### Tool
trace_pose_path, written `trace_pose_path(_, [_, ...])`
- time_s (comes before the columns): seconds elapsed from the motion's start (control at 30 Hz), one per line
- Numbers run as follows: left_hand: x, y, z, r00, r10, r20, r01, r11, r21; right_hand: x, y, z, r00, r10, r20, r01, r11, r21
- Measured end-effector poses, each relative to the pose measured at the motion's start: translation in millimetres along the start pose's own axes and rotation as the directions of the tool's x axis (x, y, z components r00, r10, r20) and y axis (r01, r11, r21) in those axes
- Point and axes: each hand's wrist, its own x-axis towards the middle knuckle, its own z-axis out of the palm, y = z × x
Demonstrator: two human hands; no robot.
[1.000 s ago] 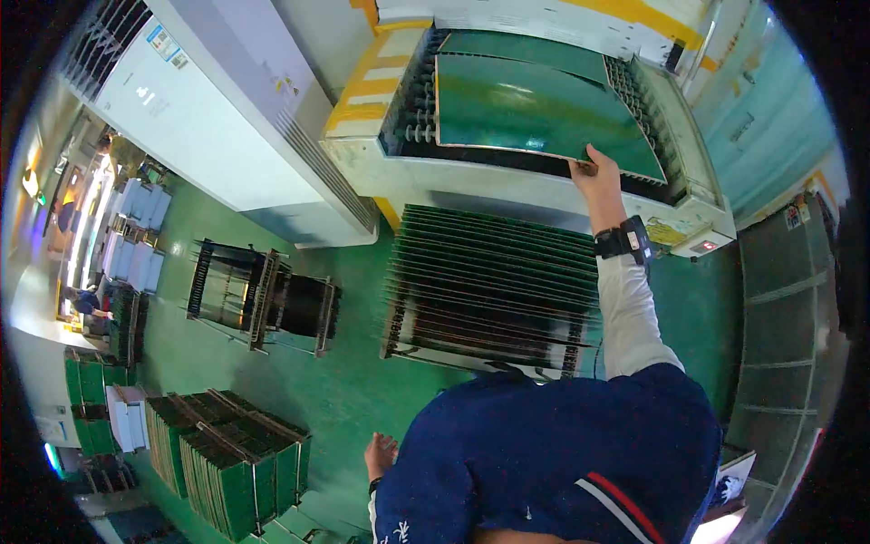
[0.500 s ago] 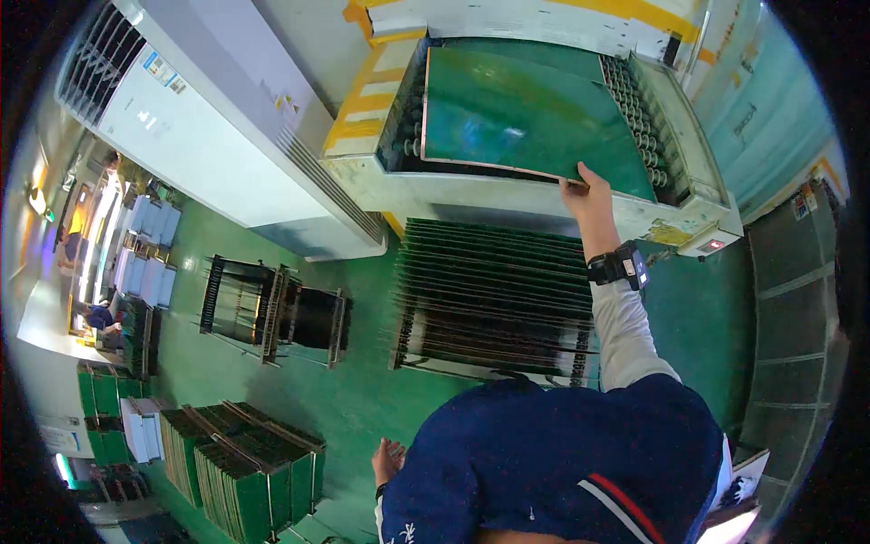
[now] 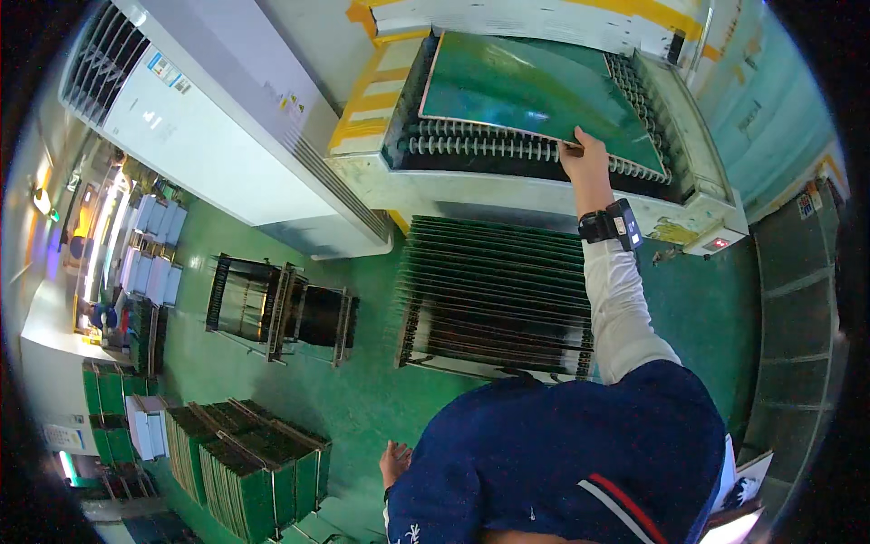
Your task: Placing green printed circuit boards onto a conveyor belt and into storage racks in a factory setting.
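Note:
A large green panel (image 3: 535, 91) with a copper-coloured edge lies at a slant on the rollers of a machine at the far side. My right hand (image 3: 589, 161), arm stretched forward, is closed on its near edge toward the right corner, thumb on top. Some fingers are hidden by the hand. My left hand (image 3: 394, 462) hangs low beside my body, fingers loosely bent and slightly apart, with nothing visible in it. A rack of upright dark green panels (image 3: 498, 281) stands between me and the machine.
The roller machine (image 3: 535, 189) has raised side walls and yellow tape. A white air-conditioning cabinet (image 3: 199, 136) stands left of it. Smaller racks (image 3: 281, 308) and stacked green panels (image 3: 245, 471) are on the left floor. A grey partition (image 3: 797, 317) lines the right.
The panel has moved away from me and turned slightly, exposing rollers along the near side. My right hand moved forward with its edge. My left hand stays low at my side.

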Motion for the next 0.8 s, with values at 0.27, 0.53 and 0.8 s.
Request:
trace_pose_path(0.27, [1,-13,-6,1.000,-0.022,-0.015,0.021,0.998,-0.059,-31,5,2,0.980,-0.194,0.048,0.194,0.867,-0.459])
trace_pose_path(0.53, [6,-5,3,1.000,-0.026,-0.007,0.026,0.997,0.070,-39,3,-34,0.961,0.275,0.040,-0.278,0.951,0.133])
trace_pose_path(0.8, [5,15,9,1.000,0.002,0.029,-0.006,0.992,0.129,-38,-31,-14,0.848,0.519,0.103,-0.469,0.647,0.600])
